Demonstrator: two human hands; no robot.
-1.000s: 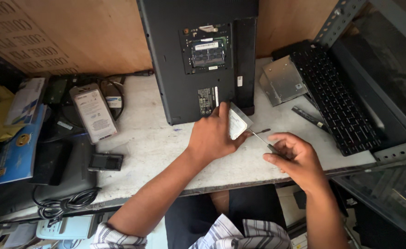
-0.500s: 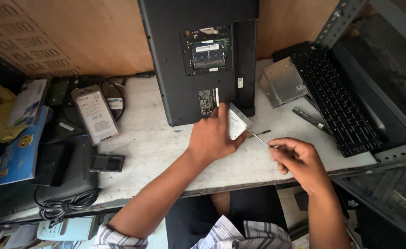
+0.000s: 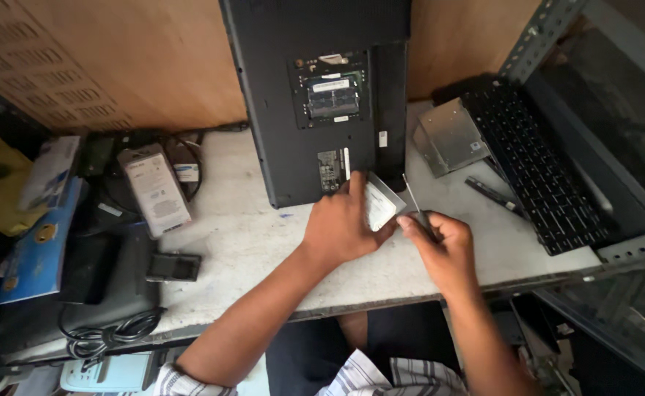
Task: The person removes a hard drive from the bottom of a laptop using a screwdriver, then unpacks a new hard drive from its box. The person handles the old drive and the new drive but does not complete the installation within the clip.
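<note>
An upturned black laptop point(image 3: 293, 110) lies on the white worktop point(image 3: 242, 257), its memory bay open. My left hand point(image 3: 341, 224) grips a flat silver drive point(image 3: 381, 202) at the laptop's near right corner. My right hand point(image 3: 443, 246) holds a thin screwdriver point(image 3: 412, 198), whose shaft points up and away beside the drive's right edge. The two hands almost touch.
A silver metal drive caddy point(image 3: 451, 136) and a black keyboard point(image 3: 539, 165) lie to the right, with a thin black strip point(image 3: 492, 196) between them. On the left sit a grey boxed item point(image 3: 154, 189), a small black part point(image 3: 174, 266), cables point(image 3: 110, 334) and blue packaging point(image 3: 36, 242). A wooden panel point(image 3: 117, 66) backs the bench.
My right hand has moved left toward the drive and swung the screwdriver from lying flat to pointing upward beside it. My left hand stays on the drive.
</note>
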